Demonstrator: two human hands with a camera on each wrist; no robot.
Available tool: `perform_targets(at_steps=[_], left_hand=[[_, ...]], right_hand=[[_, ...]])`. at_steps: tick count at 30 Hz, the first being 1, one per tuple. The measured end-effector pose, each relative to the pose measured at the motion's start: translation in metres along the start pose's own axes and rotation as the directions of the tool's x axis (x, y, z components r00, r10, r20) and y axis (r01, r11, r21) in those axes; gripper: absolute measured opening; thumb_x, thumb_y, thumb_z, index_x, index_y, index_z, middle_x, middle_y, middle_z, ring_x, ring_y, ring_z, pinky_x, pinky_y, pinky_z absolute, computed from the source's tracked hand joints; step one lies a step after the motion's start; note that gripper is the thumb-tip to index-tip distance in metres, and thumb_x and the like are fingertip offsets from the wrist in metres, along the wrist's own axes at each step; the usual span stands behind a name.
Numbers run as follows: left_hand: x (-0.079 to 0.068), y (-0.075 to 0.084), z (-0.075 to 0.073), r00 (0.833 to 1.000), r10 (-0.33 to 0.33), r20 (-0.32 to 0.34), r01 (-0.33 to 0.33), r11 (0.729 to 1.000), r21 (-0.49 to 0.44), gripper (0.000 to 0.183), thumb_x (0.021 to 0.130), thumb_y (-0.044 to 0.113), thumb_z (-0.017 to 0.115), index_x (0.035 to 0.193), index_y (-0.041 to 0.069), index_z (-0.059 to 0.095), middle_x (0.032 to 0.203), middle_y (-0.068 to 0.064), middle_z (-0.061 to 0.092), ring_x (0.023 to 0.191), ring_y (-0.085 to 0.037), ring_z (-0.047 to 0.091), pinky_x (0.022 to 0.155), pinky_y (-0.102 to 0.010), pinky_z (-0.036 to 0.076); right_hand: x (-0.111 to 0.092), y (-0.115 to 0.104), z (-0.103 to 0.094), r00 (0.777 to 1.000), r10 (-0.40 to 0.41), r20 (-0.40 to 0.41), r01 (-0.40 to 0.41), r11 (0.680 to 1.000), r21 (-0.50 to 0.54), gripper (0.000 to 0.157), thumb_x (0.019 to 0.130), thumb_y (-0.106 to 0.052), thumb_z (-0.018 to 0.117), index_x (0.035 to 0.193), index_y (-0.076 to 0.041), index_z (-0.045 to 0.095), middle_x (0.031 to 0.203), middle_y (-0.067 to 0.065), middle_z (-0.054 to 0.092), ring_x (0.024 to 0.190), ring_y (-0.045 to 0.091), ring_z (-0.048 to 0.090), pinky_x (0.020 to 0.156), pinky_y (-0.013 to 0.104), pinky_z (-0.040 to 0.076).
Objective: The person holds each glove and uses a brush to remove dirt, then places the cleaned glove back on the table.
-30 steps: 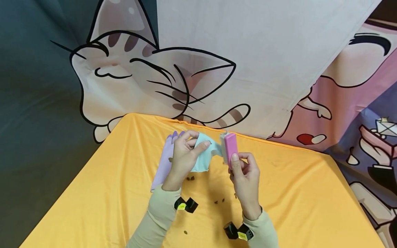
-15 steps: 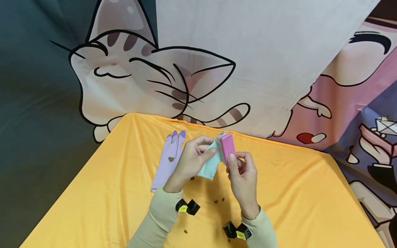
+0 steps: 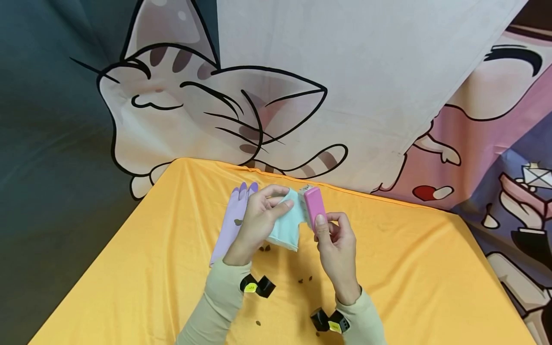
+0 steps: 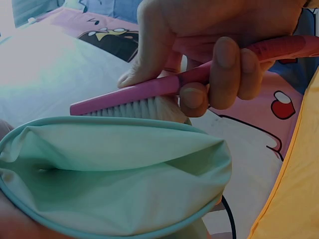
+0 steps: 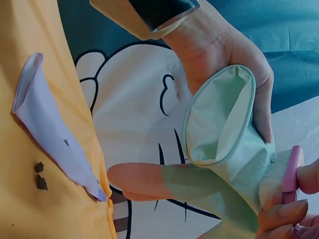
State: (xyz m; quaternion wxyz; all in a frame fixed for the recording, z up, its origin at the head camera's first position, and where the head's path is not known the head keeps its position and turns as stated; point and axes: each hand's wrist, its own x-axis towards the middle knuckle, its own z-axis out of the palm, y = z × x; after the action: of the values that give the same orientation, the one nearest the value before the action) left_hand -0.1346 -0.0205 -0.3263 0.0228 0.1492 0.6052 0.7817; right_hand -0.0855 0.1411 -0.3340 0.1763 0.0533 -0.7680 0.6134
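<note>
My left hand (image 3: 257, 219) pinches a mint-green rubber glove (image 3: 286, 226) above the table. In the left wrist view the glove's rimmed cuff (image 4: 117, 149) gapes toward the camera, partly folded inside. A salmon-coloured, finger-like end (image 5: 137, 181) extends from the green material in the right wrist view. My right hand (image 3: 339, 247) grips a pink brush (image 3: 315, 205), thumb along its back. Its white bristles (image 5: 271, 177) face the glove and appear to touch it. Part of the brush handle is hidden inside the right hand in the head view.
A lilac rubber glove (image 3: 227, 235) with darker fingertips lies flat on the yellow tablecloth (image 3: 146, 268), a dark flake (image 3: 238, 222) on it. Several small dark bits (image 3: 265, 247) are scattered across the cloth. A cat-printed backdrop (image 3: 164, 124) hangs behind the table.
Both hands shifted slightly: the left moved right toward the brush, then back left with the mint glove. The brush drifted a little left and tilted more. Both grips are unchanged.
</note>
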Motion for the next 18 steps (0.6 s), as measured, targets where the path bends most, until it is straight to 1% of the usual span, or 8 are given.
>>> perform_targets(at_steps=[3,6,9,13,18], left_hand=[[0.001,0.0,-0.001,1.0,0.003,-0.01,-0.003,1.0,-0.017,0.024,0.089,0.004,0.056,0.112,-0.002,0.053,0.099,-0.022,0.066,0.075,-0.026,0.067,0.064,-0.041,0.055],[0.001,0.0,-0.002,1.0,0.007,-0.017,-0.008,0.999,-0.032,0.023,0.089,0.003,0.056,0.112,-0.002,0.053,0.098,-0.022,0.066,0.074,-0.025,0.067,0.064,-0.04,0.055],[0.001,0.0,-0.002,1.0,0.012,-0.014,-0.013,0.999,-0.036,0.024,0.089,0.003,0.056,0.112,-0.003,0.053,0.098,-0.024,0.065,0.073,-0.023,0.067,0.064,-0.039,0.055],[0.001,0.0,-0.002,1.0,0.02,-0.002,-0.02,0.999,-0.027,0.024,0.089,0.002,0.055,0.112,-0.004,0.052,0.096,-0.025,0.065,0.07,-0.02,0.066,0.062,-0.035,0.055],[0.0,0.0,-0.001,1.0,-0.01,0.007,0.01,1.0,-0.017,0.022,0.089,0.004,0.055,0.111,-0.002,0.053,0.096,-0.023,0.066,0.067,-0.02,0.065,0.059,-0.035,0.055]], right_hand=[[0.002,0.011,-0.001,1.0,0.017,-0.017,-0.017,1.0,-0.009,0.017,0.093,-0.018,0.053,0.099,-0.002,0.051,0.063,0.017,0.053,0.048,0.014,0.045,0.039,0.024,0.036],[0.002,0.015,-0.001,0.998,0.027,-0.048,-0.027,1.0,-0.014,0.02,0.093,-0.022,0.054,0.099,-0.003,0.052,0.064,0.017,0.054,0.049,0.015,0.047,0.039,0.025,0.037],[0.001,0.015,-0.002,0.996,0.029,-0.08,-0.03,0.999,-0.014,0.022,0.092,-0.024,0.055,0.098,-0.003,0.052,0.063,0.016,0.055,0.049,0.016,0.047,0.038,0.026,0.037],[0.0,0.013,-0.002,0.995,0.009,-0.098,-0.01,1.0,-0.013,0.022,0.092,-0.023,0.055,0.098,-0.002,0.052,0.061,0.014,0.055,0.047,0.017,0.046,0.037,0.026,0.036],[0.0,0.011,-0.003,0.993,-0.017,-0.115,0.017,1.0,-0.001,0.02,0.093,-0.02,0.054,0.098,-0.001,0.053,0.061,0.013,0.056,0.048,0.018,0.047,0.038,0.026,0.038]])
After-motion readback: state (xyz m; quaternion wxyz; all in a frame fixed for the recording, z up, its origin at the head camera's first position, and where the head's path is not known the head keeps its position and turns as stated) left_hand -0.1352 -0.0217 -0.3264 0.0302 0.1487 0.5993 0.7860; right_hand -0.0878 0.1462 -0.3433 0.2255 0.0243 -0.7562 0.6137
